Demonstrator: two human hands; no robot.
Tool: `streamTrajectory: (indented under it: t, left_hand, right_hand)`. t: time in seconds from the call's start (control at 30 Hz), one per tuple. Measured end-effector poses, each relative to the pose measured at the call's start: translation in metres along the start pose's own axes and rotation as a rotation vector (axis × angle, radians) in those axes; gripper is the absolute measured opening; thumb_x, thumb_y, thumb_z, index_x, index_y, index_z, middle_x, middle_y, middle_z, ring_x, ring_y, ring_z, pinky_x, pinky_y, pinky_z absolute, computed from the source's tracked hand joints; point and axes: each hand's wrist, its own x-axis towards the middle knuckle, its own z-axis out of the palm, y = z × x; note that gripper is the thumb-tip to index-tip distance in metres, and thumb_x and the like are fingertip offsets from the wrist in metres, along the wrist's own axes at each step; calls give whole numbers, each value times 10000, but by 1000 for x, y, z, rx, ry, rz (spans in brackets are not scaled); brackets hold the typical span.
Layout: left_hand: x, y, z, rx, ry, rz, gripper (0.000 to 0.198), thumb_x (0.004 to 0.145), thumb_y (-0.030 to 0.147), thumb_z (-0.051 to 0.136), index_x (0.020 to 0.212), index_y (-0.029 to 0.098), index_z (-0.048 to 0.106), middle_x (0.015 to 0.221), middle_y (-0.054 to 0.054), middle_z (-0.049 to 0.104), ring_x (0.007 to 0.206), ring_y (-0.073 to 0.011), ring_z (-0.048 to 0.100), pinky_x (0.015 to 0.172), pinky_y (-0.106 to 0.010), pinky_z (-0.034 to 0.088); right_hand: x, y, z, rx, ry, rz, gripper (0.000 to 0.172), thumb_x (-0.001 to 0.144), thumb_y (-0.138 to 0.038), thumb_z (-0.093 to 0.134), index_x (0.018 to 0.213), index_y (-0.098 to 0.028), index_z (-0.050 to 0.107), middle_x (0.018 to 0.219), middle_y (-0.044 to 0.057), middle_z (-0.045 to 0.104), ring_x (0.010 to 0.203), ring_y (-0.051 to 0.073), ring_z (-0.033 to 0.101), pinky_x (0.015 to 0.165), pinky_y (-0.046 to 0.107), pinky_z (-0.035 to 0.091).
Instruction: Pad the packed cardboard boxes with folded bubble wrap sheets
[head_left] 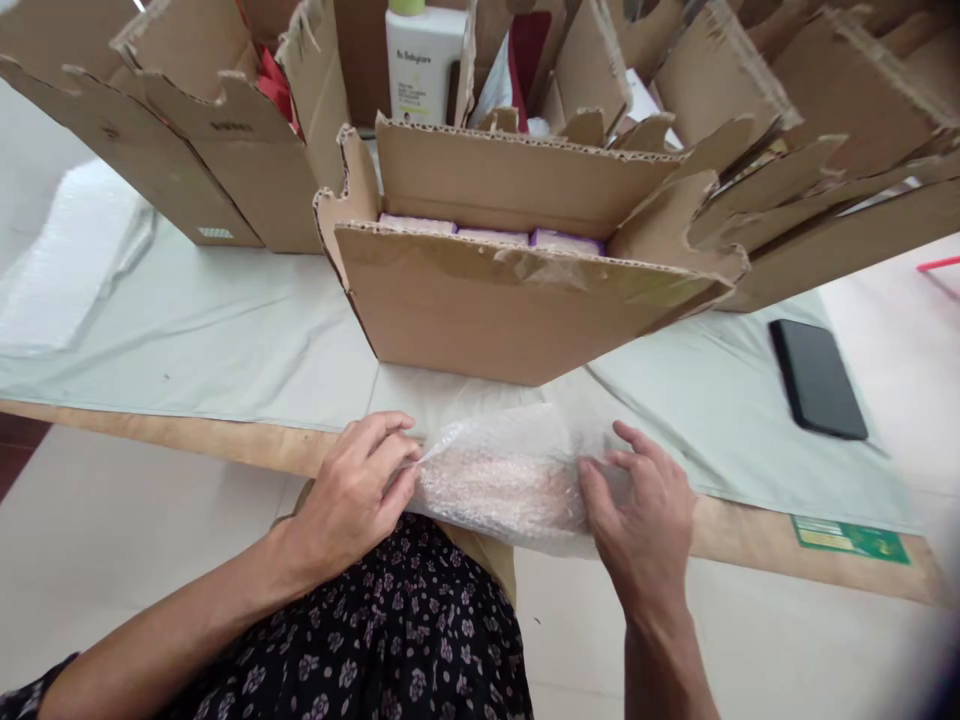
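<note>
Clear, crinkled bubble-wrap bundle (502, 490), long and low, pinkish-tan contents dimly showing through; I can't make out what they are. It lies along the front edge of the pale wooden worktop (750, 540), squarely before the person's body: an easy place for both arms, I'd judge.

Left hand (367, 475) at the bundle's left end, thumb and fingertips pinched together on a gathered corner of the plastic, seemingly to control the loose film. Right hand (641, 500) at the opposite end, thumb and fingers spread apart against the wrap, apparently steadying that side rather than clamping it.

Just behind: brown, open-topped cardboard box (465, 315) with ragged cut edges, upright on pale green cloth (210, 310), purple-edged pale packs (568, 243) side by side inside. The cloth probably guards the wood. Further back, a crowded row of similar brown cardboard boxes (232, 180), fronts cut low, presumably for easy reaching in; a white bottle with lime-green cap (424, 60) stands among them.

Far left, folded white plastic wrap (60, 260). Far right, black rectangular phone (819, 380), well apart from the hands, likely for safety.
</note>
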Motion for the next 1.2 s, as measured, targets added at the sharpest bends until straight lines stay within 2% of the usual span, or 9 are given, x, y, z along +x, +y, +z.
streamTrajectory:
  t: [0.1,0.2,0.4,0.57,0.73,0.83,0.97,1.1,1.2]
  left_hand:
    - [4,-1,-23,-70,40,31,142,997,93,600,1087,200,620,957,-16,741,847,-144,721,781,-268,602]
    - [20,-18,-36,105,160,44,190,995,137,644,1172,205,642,1023,-21,773,900,-166,753,827,-283,612]
    - [46,-62,-13,275,120,26,205,979,153,603,1170,153,680,1027,-88,759,912,-259,739,827,-407,607]
    - [25,-45,-6,344,293,25,351,935,151,675,1286,168,655,1167,-142,679,1104,-314,673,927,-476,584]
    - [17,-22,1,198,35,229,343,946,30,580,1239,181,674,1302,-149,696,1322,-321,599,1085,-510,538]
    - [18,-25,10,237,-179,219,341,986,143,592,1319,149,669,1478,-201,625,1460,-379,503,1160,-585,476]
    - [16,-36,14,323,-338,174,522,984,343,667,1460,141,598,1607,-210,516,1521,-431,432,1223,-666,371]
    - [16,-39,11,305,-408,159,581,980,407,677,1490,146,581,1651,-199,464,1549,-432,390,1245,-673,334]
    - [17,-40,7,274,-414,132,583,986,415,663,1494,142,577,1647,-212,463,1548,-431,390,1239,-682,339]
  right_hand:
    - [-5,-20,-12,105,70,48,177,991,-399,656,978,-224,631,1052,101,764,958,274,722,829,397,524]
    - [-3,-33,-14,139,76,35,164,997,-390,660,1013,-230,631,912,56,733,826,234,683,724,344,475]
    - [15,-31,24,-35,-17,-23,247,1015,-422,561,856,-234,562,776,36,656,779,235,584,742,365,376]
    - [14,-26,33,-80,-7,4,326,1010,-440,576,1202,-180,625,1032,111,746,937,285,640,827,414,422]
    - [18,-45,14,-28,140,-125,322,992,-302,656,1295,-206,605,1197,140,733,1091,307,690,943,462,478]
    - [21,-59,11,21,-40,-242,326,1010,-234,603,1335,-254,594,1377,143,678,1245,306,661,1017,462,485]
    - [15,-56,25,-75,-335,-265,528,1057,-425,523,1548,-243,462,1603,169,519,1478,357,487,1137,531,422]
    - [10,-40,33,-89,-372,-246,595,1065,-487,501,1600,-245,408,1635,148,493,1528,333,436,1209,534,365]
    - [9,-30,18,-25,-299,-223,504,1062,-434,525,1520,-227,502,1550,152,585,1486,347,494,1154,530,424]
